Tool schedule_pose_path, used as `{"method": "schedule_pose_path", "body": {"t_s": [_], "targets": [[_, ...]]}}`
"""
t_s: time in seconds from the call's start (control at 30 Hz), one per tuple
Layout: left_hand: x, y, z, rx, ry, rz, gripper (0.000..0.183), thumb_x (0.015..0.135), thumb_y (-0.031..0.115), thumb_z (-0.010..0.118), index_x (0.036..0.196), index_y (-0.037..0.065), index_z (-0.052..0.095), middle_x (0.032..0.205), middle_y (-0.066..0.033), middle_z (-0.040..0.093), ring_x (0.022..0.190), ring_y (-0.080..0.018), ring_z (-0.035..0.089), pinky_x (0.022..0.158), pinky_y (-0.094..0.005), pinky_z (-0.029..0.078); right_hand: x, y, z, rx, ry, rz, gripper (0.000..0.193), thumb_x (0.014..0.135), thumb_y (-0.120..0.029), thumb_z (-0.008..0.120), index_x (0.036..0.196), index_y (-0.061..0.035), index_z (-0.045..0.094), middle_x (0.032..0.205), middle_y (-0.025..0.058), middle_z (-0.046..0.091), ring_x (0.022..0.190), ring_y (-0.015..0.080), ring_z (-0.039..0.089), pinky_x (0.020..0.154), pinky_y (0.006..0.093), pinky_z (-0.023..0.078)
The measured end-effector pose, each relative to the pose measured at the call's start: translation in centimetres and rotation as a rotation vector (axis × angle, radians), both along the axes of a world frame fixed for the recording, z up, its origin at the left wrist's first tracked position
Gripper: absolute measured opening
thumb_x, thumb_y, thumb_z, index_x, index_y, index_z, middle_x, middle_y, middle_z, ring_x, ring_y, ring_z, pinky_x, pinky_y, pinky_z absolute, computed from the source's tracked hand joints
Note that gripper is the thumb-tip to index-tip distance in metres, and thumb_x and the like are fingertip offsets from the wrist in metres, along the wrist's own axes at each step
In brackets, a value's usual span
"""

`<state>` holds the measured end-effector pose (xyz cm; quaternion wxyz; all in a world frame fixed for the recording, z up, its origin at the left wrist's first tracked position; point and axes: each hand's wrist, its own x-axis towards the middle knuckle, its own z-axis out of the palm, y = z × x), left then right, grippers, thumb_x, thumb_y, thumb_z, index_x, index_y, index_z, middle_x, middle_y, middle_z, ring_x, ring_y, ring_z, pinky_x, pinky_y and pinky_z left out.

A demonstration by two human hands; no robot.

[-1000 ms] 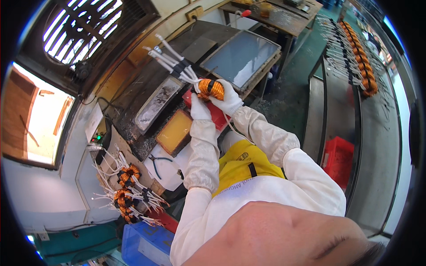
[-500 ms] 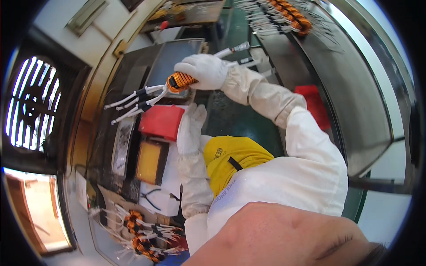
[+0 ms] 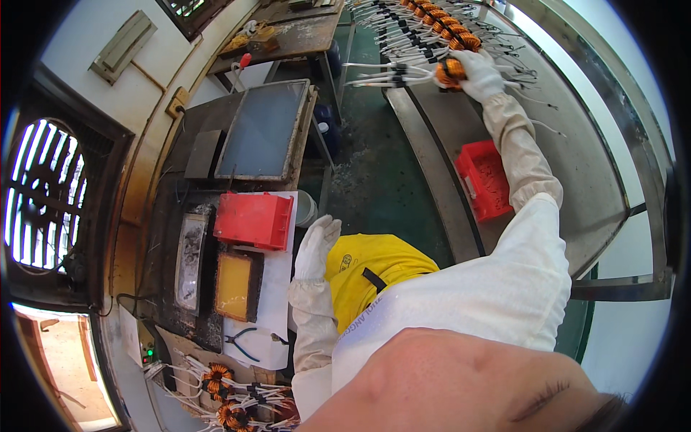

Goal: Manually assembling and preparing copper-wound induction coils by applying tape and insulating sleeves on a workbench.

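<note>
At the upper right, my gloved right hand is closed round a toroidal coil of copper-coloured wire with black bands. White sleeved leads of this coil stick out to the left past the bench edge, somewhat blurred. Just beyond it, a row of similar coils lies along the right-hand bench, their leads spread to both sides. My gloved left hand is held in front of my yellow apron, fingers straight and thumb apart, with nothing in it. Nearest to that hand are a red plastic bin and a pale bucket.
On the left bench are a tray with a yellow block, a narrow metal trough, pliers and a framed grey panel. More coils lie at lower left. Another red bin sits on the right bench.
My right hand has carried the coil from above the left bench across to the row on the right bench. My left hand has come slightly down and away from the red bin.
</note>
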<state>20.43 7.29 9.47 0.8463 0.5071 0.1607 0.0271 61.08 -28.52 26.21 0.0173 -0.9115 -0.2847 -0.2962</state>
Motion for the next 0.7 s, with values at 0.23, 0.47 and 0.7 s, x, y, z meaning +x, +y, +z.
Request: {"method": "schedule_pose_path", "body": {"t_s": [0.23, 0.47, 0.7], "targets": [[0.5, 0.6, -2.2, 0.005, 0.068, -0.055, 0.058, 0.107, 0.035, 0.052, 0.148, -0.005, 0.043, 0.144, -0.0261, 0.055, 0.136, -0.0346, 0.054, 0.118, -0.0441, 0.039, 4.7, -13.1, -4.3, 0.104, 0.108, -0.407, 0.064, 0.074, -0.007, 0.075, 0.135, -0.0220, 0.059, 0.131, 0.0093, 0.064, 0.126, 0.0334, 0.057, 0.109, 0.0440, 0.044], [3.2, -0.2, -2.9, 0.009, 0.090, -0.064, 0.056, 0.107, 0.034, 0.052, 0.146, -0.005, 0.045, 0.142, -0.0257, 0.057, 0.135, -0.0345, 0.055, 0.117, -0.0444, 0.040, 7.5, -19.4, -10.0, 0.265, 0.169, -0.460, 0.070, 0.072, 0.004, 0.072, 0.137, -0.0171, 0.058, 0.134, 0.0126, 0.063, 0.129, 0.0355, 0.055, 0.111, 0.0424, 0.044], [6.3, -2.7, -3.4, 0.064, 0.101, -0.135, 0.055, 0.108, 0.034, 0.051, 0.146, -0.006, 0.046, 0.142, -0.0267, 0.057, 0.134, -0.0346, 0.056, 0.117, -0.0431, 0.041, 7.8, -16.1, -8.6, 0.163, 0.233, -0.515, 0.080, 0.077, -0.005, 0.074, 0.149, -0.0244, 0.045, 0.152, 0.0146, 0.044, 0.142, 0.0422, 0.040, 0.117, 0.0453, 0.039]]}}
